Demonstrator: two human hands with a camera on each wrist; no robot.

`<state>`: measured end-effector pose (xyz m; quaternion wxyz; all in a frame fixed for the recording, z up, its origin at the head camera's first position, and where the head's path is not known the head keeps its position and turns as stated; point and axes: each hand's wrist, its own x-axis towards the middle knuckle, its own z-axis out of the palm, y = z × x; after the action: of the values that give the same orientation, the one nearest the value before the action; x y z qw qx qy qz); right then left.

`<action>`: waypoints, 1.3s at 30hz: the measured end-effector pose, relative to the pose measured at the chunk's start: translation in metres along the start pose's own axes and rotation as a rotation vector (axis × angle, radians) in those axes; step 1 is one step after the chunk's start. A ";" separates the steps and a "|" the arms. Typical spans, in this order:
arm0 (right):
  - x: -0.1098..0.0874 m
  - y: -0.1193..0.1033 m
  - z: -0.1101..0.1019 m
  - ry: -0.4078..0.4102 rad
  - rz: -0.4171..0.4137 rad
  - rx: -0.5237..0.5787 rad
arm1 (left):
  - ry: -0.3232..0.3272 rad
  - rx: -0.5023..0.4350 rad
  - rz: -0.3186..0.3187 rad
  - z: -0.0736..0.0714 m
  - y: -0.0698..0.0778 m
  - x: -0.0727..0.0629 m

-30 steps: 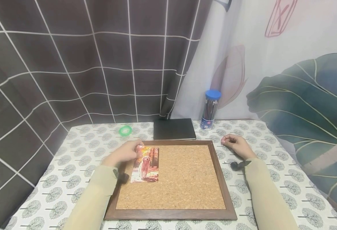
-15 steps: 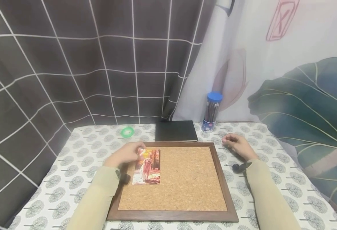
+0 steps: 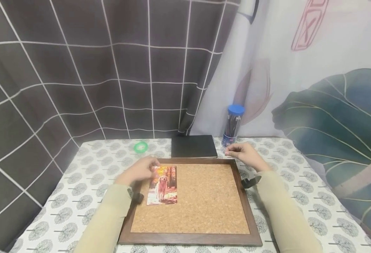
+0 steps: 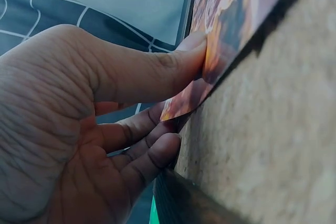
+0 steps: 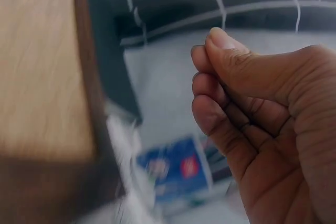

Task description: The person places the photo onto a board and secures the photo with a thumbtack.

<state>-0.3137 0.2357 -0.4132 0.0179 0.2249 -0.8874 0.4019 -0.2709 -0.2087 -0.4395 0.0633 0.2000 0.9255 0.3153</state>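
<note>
A photo of a golden dog among autumn leaves (image 3: 162,189) lies over the left part of a cork board (image 3: 204,200) with a brown wooden frame. My left hand (image 3: 138,171) pinches its upper left corner. In the left wrist view the thumb presses on the face of the photo (image 4: 231,24), with fingers behind the corner by the board's edge. Beyond the board's far right corner hovers my right hand (image 3: 245,154), thumb and index fingertips together, other fingers curled. No object shows between those fingertips in the right wrist view.
Behind the board lies a black notebook (image 3: 194,146). A clear tube of pencils with a blue lid (image 3: 233,124) stands near the right hand. A green ring-shaped roll (image 3: 140,147) lies at back left. Curtains (image 3: 135,95) hang behind the patterned tablecloth (image 3: 87,168).
My right hand has moved left, toward the board's far right corner and in front of the pencil tube. The left hand stays at the photo's corner. The head view has shifted slightly.
</note>
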 end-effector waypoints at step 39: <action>0.085 -0.083 0.193 -0.255 -0.228 0.011 | 0.002 0.040 0.040 0.001 -0.005 0.002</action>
<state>-0.3271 0.0162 -0.4672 -0.0505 0.3735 -0.8491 0.3702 -0.2742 -0.2109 -0.4428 0.0520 0.2194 0.9275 0.2981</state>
